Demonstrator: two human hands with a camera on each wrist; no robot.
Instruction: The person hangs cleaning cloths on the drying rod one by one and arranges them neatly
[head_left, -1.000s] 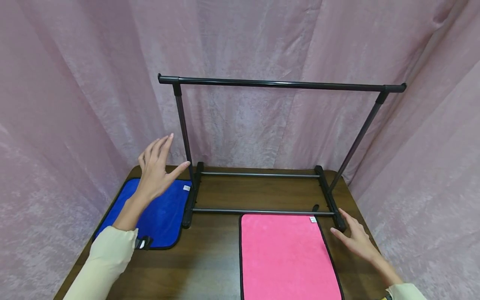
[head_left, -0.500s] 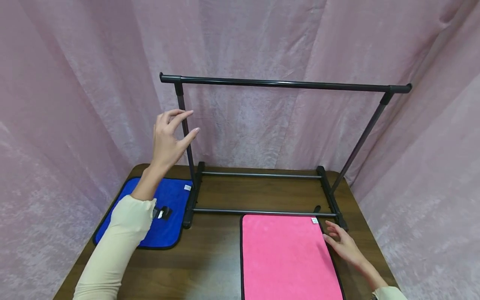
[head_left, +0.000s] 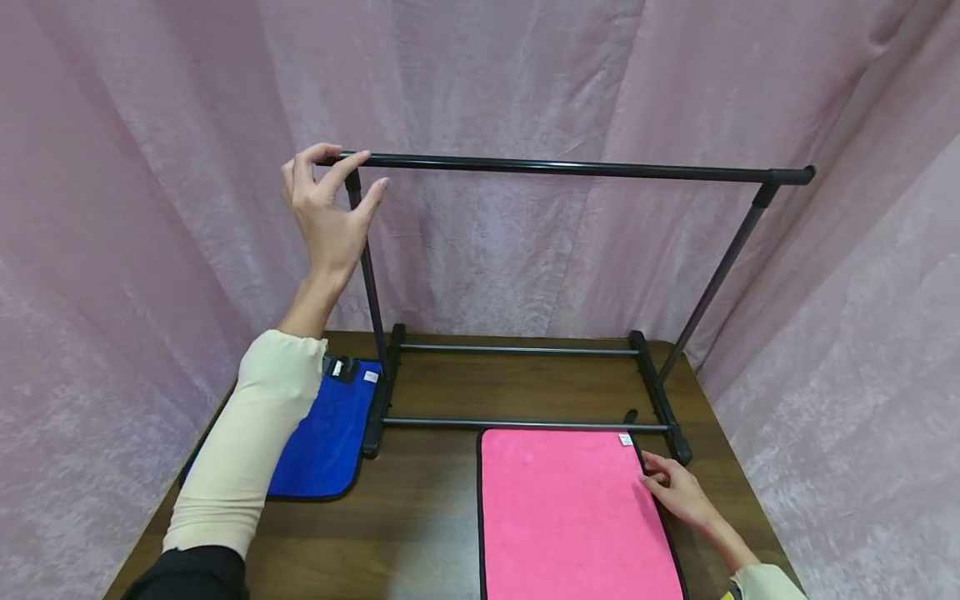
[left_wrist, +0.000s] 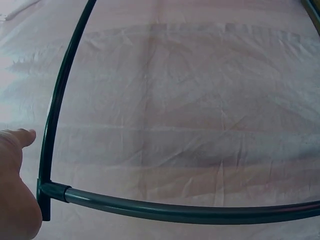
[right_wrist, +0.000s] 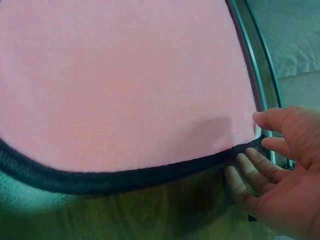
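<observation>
A pink microfibre towel (head_left: 573, 517) lies flat on the bench (head_left: 442, 533), just in front of a black garment rack (head_left: 525, 350). It looks soft, light and limp; its black-bound edge suits pinching. The right hand (head_left: 675, 492) touches that edge, fingers relaxed. The left hand (head_left: 326, 212) loosely curls at the rack's top rail (head_left: 570, 169).

Two cloths, one pink (head_left: 570, 517) and one blue (head_left: 326, 446); one rack (head_left: 562, 168); one table (head_left: 420, 533).

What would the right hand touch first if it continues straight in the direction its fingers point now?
Probably the pink towel: the right hand fingers already reach its black right edge near the far corner.
</observation>
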